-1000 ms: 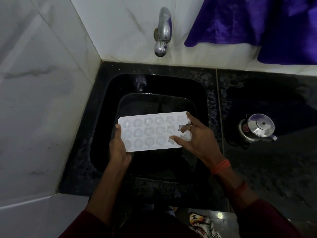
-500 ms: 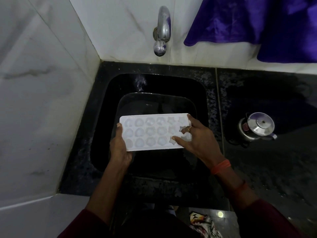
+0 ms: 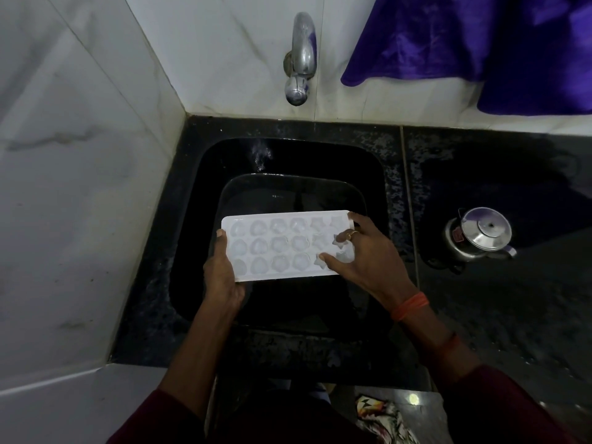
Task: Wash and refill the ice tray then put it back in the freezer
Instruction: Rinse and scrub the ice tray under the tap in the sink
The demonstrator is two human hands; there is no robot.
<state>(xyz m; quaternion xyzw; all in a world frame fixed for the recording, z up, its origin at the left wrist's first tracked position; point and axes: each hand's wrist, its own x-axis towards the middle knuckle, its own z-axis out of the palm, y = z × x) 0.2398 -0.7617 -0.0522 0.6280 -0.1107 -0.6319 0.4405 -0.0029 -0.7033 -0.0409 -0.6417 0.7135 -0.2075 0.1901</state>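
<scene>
A white ice tray (image 3: 282, 246) with rows of round and star-shaped moulds is held level above the black sink (image 3: 378, 174). My left hand (image 3: 222, 277) grips its left short edge, thumb on top. My right hand (image 3: 368, 257) rests on the tray's right end, fingers spread over the star moulds, a ring on one finger. A chrome tap (image 3: 299, 59) sticks out of the white wall above the sink; no water runs from it.
White marble walls close in at the left and back. A steel kettle (image 3: 480, 233) stands on the dark wet counter (image 3: 512, 299) to the right. A purple cloth (image 3: 480, 43) hangs at the upper right. A patterned rag (image 3: 381, 415) lies near the bottom edge.
The tray and both hands stay almost in place over the sink; the tray has drifted very slightly toward me. Both hands keep the same hold.
</scene>
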